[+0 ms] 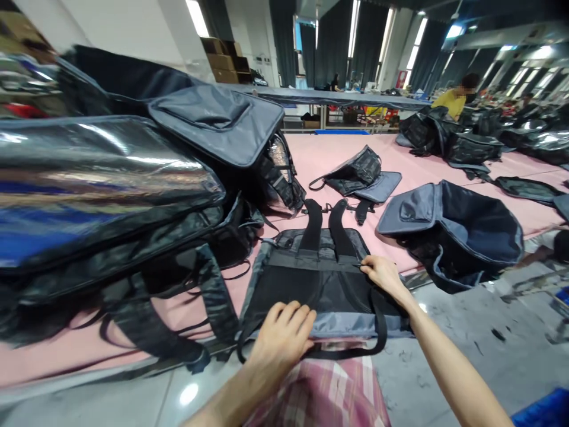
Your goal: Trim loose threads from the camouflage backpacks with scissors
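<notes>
I see a grey and black bag (320, 284) lying flat on the pink table (444, 172). My left hand (284, 338) presses its near edge. My right hand (382, 274) pinches something small on it. Big bags (111, 184) are piled on the left.

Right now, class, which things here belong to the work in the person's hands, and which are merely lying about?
In hand:
- flat backpack, back panel up
- left hand, pressing its lower edge
- right hand, pinching something small near a strap

Lying about:
- bag stack
- open grey bag
- small bag
- pink table
- person in yellow
</notes>
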The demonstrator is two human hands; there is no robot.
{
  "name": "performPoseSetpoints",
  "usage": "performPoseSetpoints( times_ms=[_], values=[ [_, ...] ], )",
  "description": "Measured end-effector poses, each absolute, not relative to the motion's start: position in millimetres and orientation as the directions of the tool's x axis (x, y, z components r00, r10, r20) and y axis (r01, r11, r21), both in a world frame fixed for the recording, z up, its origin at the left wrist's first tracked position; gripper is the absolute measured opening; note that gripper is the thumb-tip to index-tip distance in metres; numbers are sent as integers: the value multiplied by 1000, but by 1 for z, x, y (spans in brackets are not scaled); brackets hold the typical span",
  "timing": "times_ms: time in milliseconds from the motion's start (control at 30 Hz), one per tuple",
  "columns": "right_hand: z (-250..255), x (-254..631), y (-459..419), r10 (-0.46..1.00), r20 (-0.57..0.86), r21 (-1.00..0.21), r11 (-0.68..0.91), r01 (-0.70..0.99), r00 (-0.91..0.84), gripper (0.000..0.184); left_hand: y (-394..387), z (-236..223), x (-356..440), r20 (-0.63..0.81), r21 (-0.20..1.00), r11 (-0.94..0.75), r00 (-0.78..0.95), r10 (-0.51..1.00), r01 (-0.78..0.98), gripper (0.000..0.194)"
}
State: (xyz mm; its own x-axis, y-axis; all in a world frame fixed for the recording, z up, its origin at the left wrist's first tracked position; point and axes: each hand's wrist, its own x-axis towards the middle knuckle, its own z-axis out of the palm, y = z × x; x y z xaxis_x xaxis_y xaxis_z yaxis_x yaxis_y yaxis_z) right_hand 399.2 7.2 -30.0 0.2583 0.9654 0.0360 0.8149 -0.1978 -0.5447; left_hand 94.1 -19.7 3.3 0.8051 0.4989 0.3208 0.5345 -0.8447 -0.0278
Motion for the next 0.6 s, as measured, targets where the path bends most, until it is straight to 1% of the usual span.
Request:
performPoseSetpoints(
  times_ms=[67,100,133,167,200,233,267,300,333,367,400,433,467,500,533,567,600],
  values=[
    [-34,415,2,954,81,-645,-171,745,290,18,-23,1,108,299,-43,-853,821,486,521,43],
    [-37,425,-3,928,123,-723,-158,672,351,23,-24,0,116,286,-54,-859,832,475,509,44],
    [-39,437,-11,861,171,-844,-123,522,479,28,-22,-2,124,268,-64,-868,847,460,492,39],
    [-42,449,-20,761,176,-933,-73,352,625,34,-19,-2,132,255,-71,-878,859,444,474,32],
    [-44,460,-31,644,137,-982,-12,189,753,40,-13,-1,139,257,-69,-884,865,432,462,23],
    [-45,470,-44,535,77,-997,51,59,841,44,-5,2,144,286,-48,-889,858,426,456,15],
    [-46,478,-58,443,23,-995,102,-25,896,46,6,8,149,353,5,-885,827,437,465,8],
    [-47,484,-72,371,-15,-987,141,-72,928,47,20,15,151,434,96,-874,770,467,476,4],
    [-47,487,-86,322,-34,-981,168,-92,946,48,35,24,153,514,234,-845,676,527,481,9],
    [-46,488,-98,293,-41,-978,183,-98,955,47,50,34,154,561,413,-786,551,617,460,14],
    [-45,486,-107,283,-45,-977,188,-102,958,45,66,43,154,549,601,-695,428,718,396,18],
    [-43,482,-114,285,-55,-977,183,-110,957,44,80,50,154,490,768,-567,297,820,298,21],
    [-40,478,-118,288,-64,-977,178,-119,956,43,92,55,154,398,889,-424,170,902,170,24],
    [-37,472,-120,295,-73,-977,171,-128,953,43,101,55,154,288,956,-291,59,956,31,27],
    [-33,465,-119,314,-83,-977,160,-139,946,45,106,52,154,174,979,-177,-41,984,-104,31],
    [-29,458,-117,347,-89,-978,146,-148,933,47,107,43,154,68,971,-90,-106,992,-222,35],
    [-25,450,-114,399,-91,-980,127,-153,913,50,103,31,154,-19,952,-22,-132,991,-304,39]
  ],
)
